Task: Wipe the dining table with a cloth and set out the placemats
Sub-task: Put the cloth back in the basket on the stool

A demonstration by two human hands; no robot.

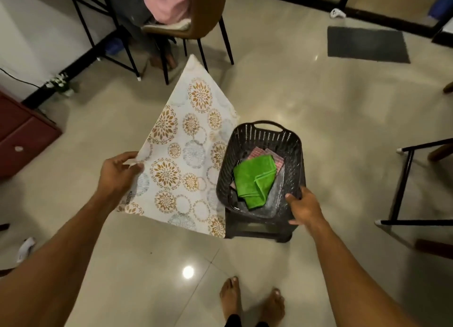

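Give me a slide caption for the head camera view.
Left hand holds a floral placemat; right hand grips the rim of a basket containing a green cloth.

small print on placemat [186, 155], too blurred to read

I recorded a floor [294, 94] of large, glossy beige tiles with thin grout lines. One round light reflection [188, 272] showed near the lower middle. At upper left I noted a white wall [36, 32] with a black skirting [73, 65] along its foot and a black cable [19, 79] running across it. A dark red cabinet [22, 135] with a pale knob stood at the left edge. A brown chair [208, 8] on black legs stood at top centre, with a pink cloth [166, 1] lying on it. A dark grey mat [367, 43] lay flat at upper right. Black metal furniture legs [403, 179] with white feet stood at the right edge. The lighting was dim and warm.
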